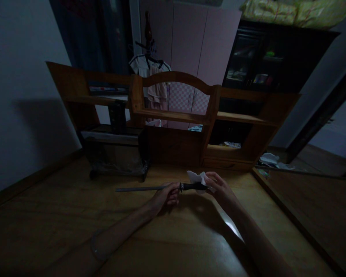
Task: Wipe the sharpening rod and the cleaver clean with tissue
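A honing steel (191,186), with a long grey rod and a black handle, is held level above the wooden surface. My left hand (168,195) is closed around the rod just beside the guard, and the rod's tip points left. At the handle end, my right hand (218,185) pinches a white tissue (196,177) against the handle. Part of the tissue sticks up behind the handle, and my right fingers partly hide the handle's butt. A clear bracelet (95,246) circles my left forearm. The room is dim.
Beneath my hands is a glossy wooden tabletop (161,246). A wooden shelf unit (175,146) stands along its back, with a dark boxy appliance (115,150) at the left. White crumpled material (269,158) lies to the right, beyond the edge.
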Available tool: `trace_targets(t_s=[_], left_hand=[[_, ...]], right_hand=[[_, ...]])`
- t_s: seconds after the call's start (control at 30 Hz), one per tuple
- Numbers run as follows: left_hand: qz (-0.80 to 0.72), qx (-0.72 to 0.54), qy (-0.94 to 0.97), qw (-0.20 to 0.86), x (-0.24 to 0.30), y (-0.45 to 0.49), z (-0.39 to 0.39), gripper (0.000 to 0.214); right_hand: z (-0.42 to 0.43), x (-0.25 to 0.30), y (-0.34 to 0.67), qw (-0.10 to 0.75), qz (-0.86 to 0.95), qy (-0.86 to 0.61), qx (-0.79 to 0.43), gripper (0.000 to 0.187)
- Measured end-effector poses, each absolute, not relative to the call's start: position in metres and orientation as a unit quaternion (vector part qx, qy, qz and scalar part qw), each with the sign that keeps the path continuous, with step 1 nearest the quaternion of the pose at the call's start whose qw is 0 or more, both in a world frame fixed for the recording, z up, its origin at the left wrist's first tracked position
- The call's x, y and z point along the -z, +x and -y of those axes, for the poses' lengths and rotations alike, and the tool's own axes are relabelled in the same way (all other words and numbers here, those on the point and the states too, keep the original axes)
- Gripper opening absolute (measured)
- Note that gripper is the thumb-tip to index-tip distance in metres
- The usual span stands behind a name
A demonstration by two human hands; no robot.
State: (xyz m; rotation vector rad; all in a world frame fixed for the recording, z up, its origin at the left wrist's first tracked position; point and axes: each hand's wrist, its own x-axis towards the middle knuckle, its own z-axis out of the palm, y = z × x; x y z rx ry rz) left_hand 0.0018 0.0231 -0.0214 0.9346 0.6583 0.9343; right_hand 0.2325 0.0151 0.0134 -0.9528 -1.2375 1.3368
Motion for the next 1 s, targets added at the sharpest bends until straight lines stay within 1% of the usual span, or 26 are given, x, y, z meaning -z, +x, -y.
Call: trace_targets(t_s=[0.1,0.17,0.27,0.4,0.57,0.73,0.87,1.0], left_hand=[[-0.300,-0.424,0.418,0.746,0.019,0.001,-0.023,0.038],[-0.297,-0.420,0.415,0.751,0.018,0.000,-0.023,0.038],[-0.291,-0.419,0.420,0.751,0.019,0.000,-0.023,0.038],[-0.310,-0.423,0.410,0.746,0.018,0.000,-0.022,0.038],[-0.308,-0.419,0.427,0.740,0.018,0.000,-0.023,0.037],[-0.309,-0.417,0.451,0.726,0.024,0.000,-0.024,0.037],[-0.319,-0.421,0.450,0.720,0.030,0.002,-0.024,0.035],[-0.321,-0.419,0.441,0.726,0.031,0.003,-0.025,0.035]], right_hand=[[-0.010,-0.018,0.230,0.488,0.563,-0.407,-0.528,0.038],[-0.009,-0.019,0.231,0.470,0.588,-0.420,-0.507,0.039],[-0.009,-0.018,0.232,0.458,0.579,-0.427,-0.522,0.039],[-0.010,-0.016,0.232,0.462,0.549,-0.411,-0.563,0.039],[-0.010,-0.017,0.229,0.467,0.532,-0.407,-0.578,0.036],[-0.012,-0.012,0.228,0.457,0.539,-0.431,-0.560,0.038],[-0.014,-0.006,0.231,0.431,0.565,-0.459,-0.533,0.036],[-0.014,-0.008,0.231,0.431,0.582,-0.473,-0.502,0.033]])
